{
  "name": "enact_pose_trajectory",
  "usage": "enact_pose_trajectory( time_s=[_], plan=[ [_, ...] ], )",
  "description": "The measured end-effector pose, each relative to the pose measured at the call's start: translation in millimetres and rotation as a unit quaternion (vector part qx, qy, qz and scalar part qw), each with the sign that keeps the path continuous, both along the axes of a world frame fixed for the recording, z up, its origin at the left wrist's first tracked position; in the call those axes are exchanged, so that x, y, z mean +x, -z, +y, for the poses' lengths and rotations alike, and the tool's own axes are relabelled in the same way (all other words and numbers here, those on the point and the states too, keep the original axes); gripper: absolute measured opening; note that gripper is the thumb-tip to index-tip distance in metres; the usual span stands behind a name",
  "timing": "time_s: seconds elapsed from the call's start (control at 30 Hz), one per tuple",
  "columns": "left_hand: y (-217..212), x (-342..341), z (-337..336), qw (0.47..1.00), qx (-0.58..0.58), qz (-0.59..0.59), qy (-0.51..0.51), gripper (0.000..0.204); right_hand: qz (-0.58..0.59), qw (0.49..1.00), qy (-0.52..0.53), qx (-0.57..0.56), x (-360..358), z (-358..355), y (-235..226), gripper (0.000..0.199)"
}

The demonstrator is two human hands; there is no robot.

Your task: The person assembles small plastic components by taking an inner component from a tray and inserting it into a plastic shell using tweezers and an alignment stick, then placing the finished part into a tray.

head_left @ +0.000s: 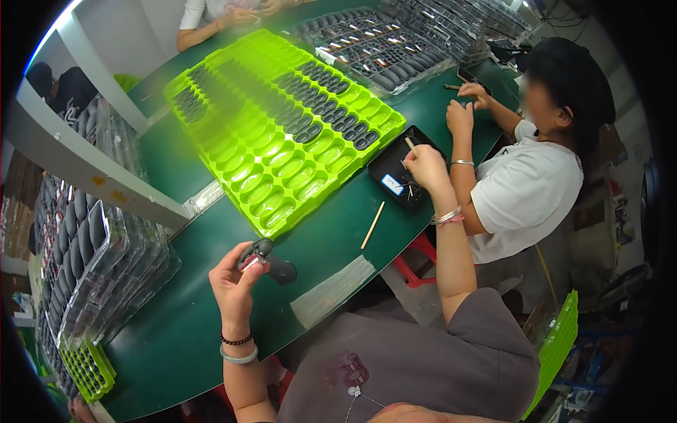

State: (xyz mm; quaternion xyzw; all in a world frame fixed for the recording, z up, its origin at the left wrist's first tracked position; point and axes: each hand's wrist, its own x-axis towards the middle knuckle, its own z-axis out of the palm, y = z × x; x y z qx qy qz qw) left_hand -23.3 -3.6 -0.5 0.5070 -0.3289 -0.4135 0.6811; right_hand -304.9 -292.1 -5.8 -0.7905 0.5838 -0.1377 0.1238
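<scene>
While the green tabletop [331, 247] is carrying a big lime tray [282, 127], the left hand [233, 285] is gripping a small dark oval case [268, 262] just above it, and the right hand [425, 166] is pinching a thin stick [410, 143] over a black tray [395, 173].

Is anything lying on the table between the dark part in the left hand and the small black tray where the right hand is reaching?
Only a thin wooden stick lies on the green table between the dark oval part in the left hand and the black tray under the right hand.
</scene>
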Motion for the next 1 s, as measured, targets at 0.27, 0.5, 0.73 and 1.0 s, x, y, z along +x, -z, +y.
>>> enact_pose_trajectory(
  time_s=[0.27, 0.5, 0.73, 1.0],
  plan=[
    [-0.6, 0.9, 0.3, 1.0, -0.008, 0.003, -0.017, 0.037, 0.035, 0.998, 0.04, -0.031, 10.3, -7.4, 20.8, 0.014],
    [-0.1, 3.0, 4.2, 1.0, -0.002, -0.011, -0.021, 0.036, 0.045, 0.998, 0.023, 0.026, 20.6, -12.0, 10.7, 0.022],
    [5.5, 5.1, 0.0, 1.0, -0.013, -0.01, -0.023, 0.039, -0.375, 0.912, -0.135, 0.097, 55.8, 35.1, -51.5, 0.004],
    [3.0, 5.5, 1.7, 0.997, -0.027, -0.073, -0.001, 0.044, -0.469, 0.742, -0.346, 0.331, 152.3, 127.9, -80.6, 0.017]
  ],
)
